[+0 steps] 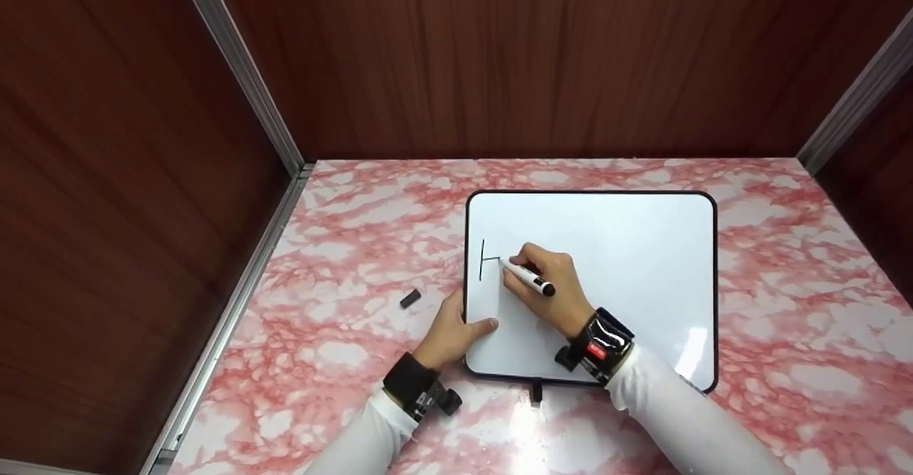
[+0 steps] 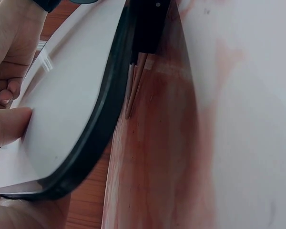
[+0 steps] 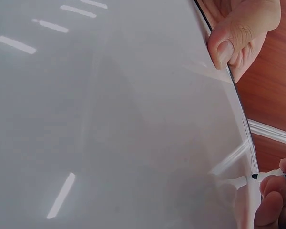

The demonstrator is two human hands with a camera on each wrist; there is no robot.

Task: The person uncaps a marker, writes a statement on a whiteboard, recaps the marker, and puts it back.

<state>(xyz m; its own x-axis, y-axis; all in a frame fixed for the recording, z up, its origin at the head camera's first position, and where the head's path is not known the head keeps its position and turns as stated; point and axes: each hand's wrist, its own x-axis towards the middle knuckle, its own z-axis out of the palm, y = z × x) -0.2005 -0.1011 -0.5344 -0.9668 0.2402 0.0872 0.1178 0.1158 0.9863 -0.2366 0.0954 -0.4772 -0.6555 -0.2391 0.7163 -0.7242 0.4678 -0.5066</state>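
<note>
A whiteboard (image 1: pixel 642 247) with a black rim stands propped above the table, its lower edge toward me. My left hand (image 1: pixel 453 329) grips its left edge, thumb on the white face and fingers behind. My right hand (image 1: pixel 553 289) pinches a white marker (image 1: pixel 526 275) with a black end. The marker's tip (image 3: pixel 255 176) meets the board in the right wrist view. Black strokes (image 1: pixel 482 261) show near the board's left side: one upright line and a short crossbar running right to the tip. In the left wrist view the left thumb (image 2: pixel 9 126) lies on the board.
A small black marker cap (image 1: pixel 410 298) lies on the red-and-white marbled table (image 1: pixel 342 354), left of the board. A black stand foot (image 1: pixel 537 390) pokes out below the lower rim. Dark wood panels (image 1: pixel 542 61) enclose the back and sides.
</note>
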